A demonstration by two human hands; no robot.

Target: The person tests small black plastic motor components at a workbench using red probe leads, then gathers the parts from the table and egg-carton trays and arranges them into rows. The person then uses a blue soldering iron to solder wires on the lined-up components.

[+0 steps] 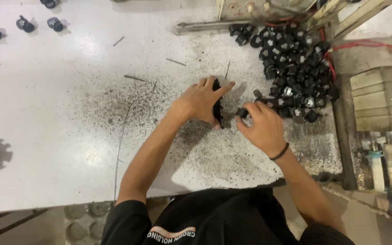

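black plastic parts, white table w/ dark speckles, red wires (top right), black wristband

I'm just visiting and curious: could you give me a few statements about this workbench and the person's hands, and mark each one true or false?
1. The left hand rests on a row of small black plastic parts on the speckled white tabletop. True.
2. The big heap of small black plastic parts lies at the far left of the table. False: it lies at the far right, beyond the right hand.
3. The right wrist wears a thin black band. True.
4. The right hand's fingers pinch a red cable. False: they pinch a small black part; the red cable lies apart, near the heap.
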